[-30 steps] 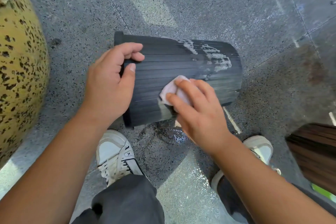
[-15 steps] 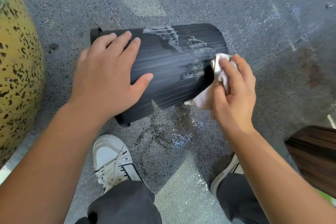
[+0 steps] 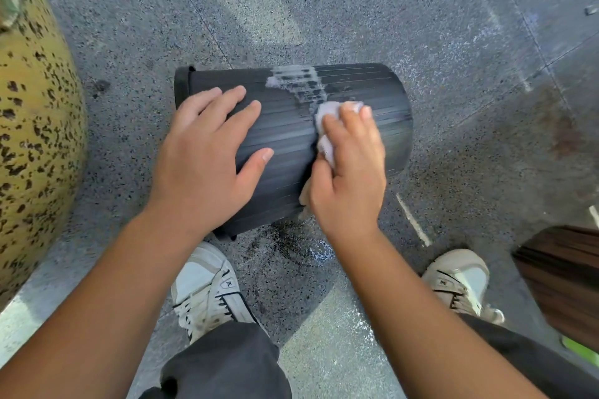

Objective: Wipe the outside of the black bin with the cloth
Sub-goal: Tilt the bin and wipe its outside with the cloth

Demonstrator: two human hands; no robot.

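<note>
A black ribbed bin (image 3: 291,139) is seen lying on its side on a speckled grey floor (image 3: 453,42), in the middle of the view, with its rimmed mouth turned to the left and its closed base to the right. The bin is blurred. A patch of white suds (image 3: 296,81) is spread over its upper side, near the middle of its length.

The left hand (image 3: 207,159) is laid flat on the bin's mouth end, with the fingers straight and spread and the thumb stretched out towards the right; nothing is gripped by it. The right hand (image 3: 348,172) is placed just to the right of it, on the middle of the bin. A pale crumpled cloth (image 3: 325,129) is held under its curled fingers and pressed against the bin's side, just below the suds. Part of the cloth is shown bulging out beside the fingers, and a further corner is seen below the thumb.

Two white shoes are seen below the bin: the left shoe (image 3: 210,288) just under the bin's mouth end, the right shoe (image 3: 460,282) further to the right. Dark trousers (image 3: 227,366) are visible at the bottom edge. A wet patch (image 3: 301,246) is seen on the floor between the shoes and the bin. A large yellow speckled pot (image 3: 32,139) fills the left edge. A dark brown ribbed object (image 3: 564,282) is cut off at the right edge.
</note>
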